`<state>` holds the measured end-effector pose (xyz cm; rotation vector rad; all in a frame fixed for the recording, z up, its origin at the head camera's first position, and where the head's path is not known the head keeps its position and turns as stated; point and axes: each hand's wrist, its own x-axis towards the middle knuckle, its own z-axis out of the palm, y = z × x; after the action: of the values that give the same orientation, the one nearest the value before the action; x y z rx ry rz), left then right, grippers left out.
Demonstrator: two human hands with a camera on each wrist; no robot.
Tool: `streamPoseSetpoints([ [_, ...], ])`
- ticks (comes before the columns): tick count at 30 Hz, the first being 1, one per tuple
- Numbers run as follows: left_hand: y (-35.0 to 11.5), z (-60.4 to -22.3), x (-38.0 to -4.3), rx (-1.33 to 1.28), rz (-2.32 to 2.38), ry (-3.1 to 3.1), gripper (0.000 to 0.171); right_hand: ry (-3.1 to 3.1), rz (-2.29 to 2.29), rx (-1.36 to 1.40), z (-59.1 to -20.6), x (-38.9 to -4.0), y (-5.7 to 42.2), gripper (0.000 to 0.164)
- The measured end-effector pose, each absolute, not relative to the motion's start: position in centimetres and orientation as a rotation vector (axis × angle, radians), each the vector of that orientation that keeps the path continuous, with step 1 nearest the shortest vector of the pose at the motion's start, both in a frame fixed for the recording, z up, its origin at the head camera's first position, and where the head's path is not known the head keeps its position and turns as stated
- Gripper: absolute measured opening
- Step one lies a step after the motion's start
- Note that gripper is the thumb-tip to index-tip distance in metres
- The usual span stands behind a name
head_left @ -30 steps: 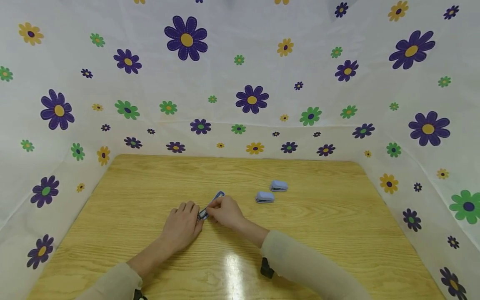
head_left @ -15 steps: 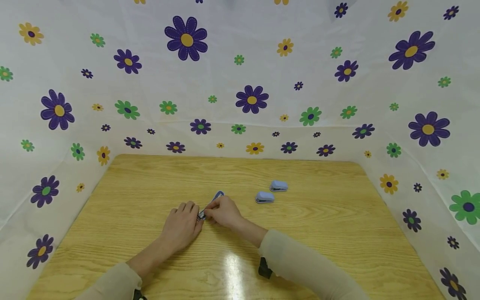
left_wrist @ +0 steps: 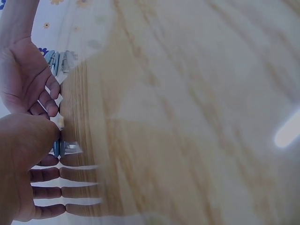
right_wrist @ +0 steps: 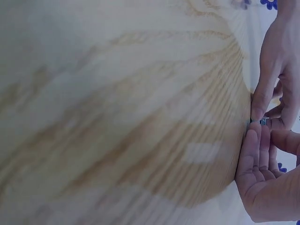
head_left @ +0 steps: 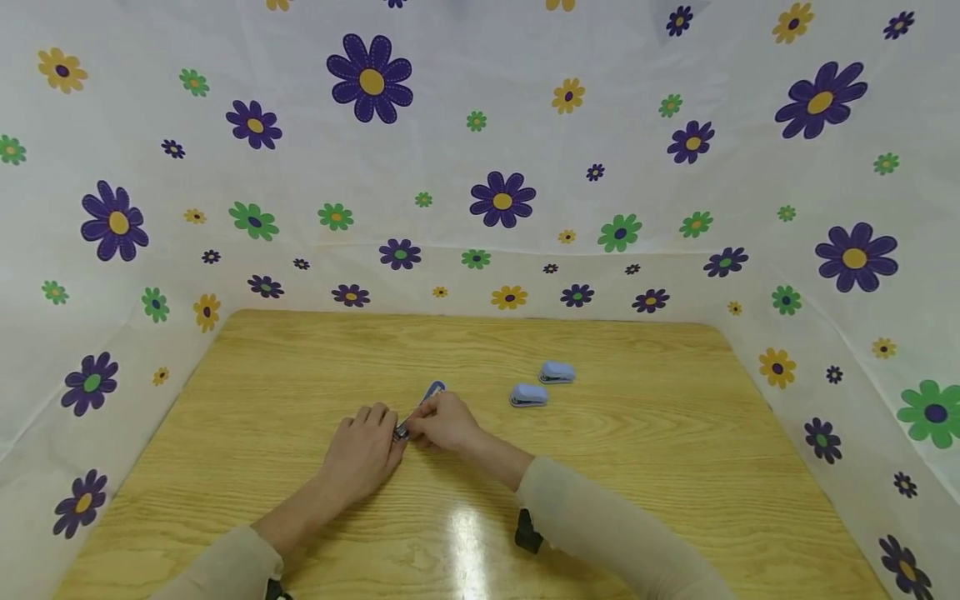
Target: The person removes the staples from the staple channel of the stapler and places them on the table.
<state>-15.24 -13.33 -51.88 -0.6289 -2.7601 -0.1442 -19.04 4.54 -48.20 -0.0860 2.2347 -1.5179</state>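
Note:
A blue stapler [head_left: 435, 390] lies on the table, its body long and slanted as if folded out, with a silver metal part at its near end. My left hand [head_left: 363, 450] rests on the table and holds that near end between thumb and index finger. From the right, my right hand [head_left: 447, 422] pinches at the stapler's metal part with thumb and index finger, covering its middle. Whether a small piece sits between those fingertips is hidden. In the right wrist view a bit of the stapler [right_wrist: 264, 121] shows between both hands' fingers.
Two pale blue mini staplers, a nearer one [head_left: 529, 395] and a farther one [head_left: 557, 372], stand to the right of the hands. The wooden table [head_left: 637, 458] is bordered by a white flowered cloth [head_left: 450, 150] at the back and sides.
My right fingertips have slid slightly left and down along the stapler, covering more of its metal part. The left hand stays in place, and the two mini staplers have not moved.

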Motion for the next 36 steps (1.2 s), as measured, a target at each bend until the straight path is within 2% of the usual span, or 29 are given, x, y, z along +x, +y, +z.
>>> streamPoseSetpoints([
  [22, -13.3, -52.0, -15.6, -0.629, -0.143, -2.717, 0.033, 2.097, -1.588, -0.041, -47.4, -18.6, 9.4, 0.022],
  [36, -13.5, -51.9, -15.2, -0.636, -0.134, -2.718, 0.031, 1.943, -1.526, -0.029, -48.6, -16.2, 7.1, 0.017],
])
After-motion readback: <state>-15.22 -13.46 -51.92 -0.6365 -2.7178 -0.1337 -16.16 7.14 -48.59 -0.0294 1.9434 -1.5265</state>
